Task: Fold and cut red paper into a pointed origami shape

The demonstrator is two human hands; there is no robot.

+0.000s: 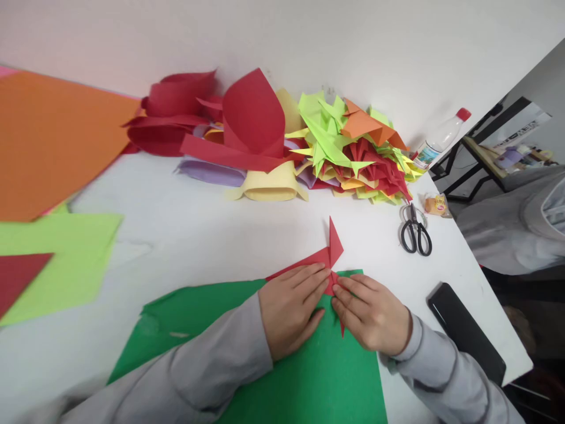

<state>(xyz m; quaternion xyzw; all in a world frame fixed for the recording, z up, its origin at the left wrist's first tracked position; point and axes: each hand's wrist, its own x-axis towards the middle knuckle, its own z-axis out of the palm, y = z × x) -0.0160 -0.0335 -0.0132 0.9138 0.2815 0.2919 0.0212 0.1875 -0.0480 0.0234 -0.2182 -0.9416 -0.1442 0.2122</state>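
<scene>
A folded piece of red paper (334, 244), with pointed ends sticking out, lies on a sheet of green paper (309, 388). My left hand (295, 306) rests flat over its left part, fingers stretched out and thumb apart. Close beside it, my right hand (373, 312) has its fingertips bunched together on the red paper's right side. A thin red point shows below the right fingers. Much of the fold is hidden under both hands.
Red, purple and yellow folded paper shapes (253, 118) and a pile of pointed ones (326, 138) line the wall. Black scissors (415, 232), a small packet (436, 204), a bottle (435, 144) and a phone (465, 333) are rightward. Orange sheets (57, 141) lie left.
</scene>
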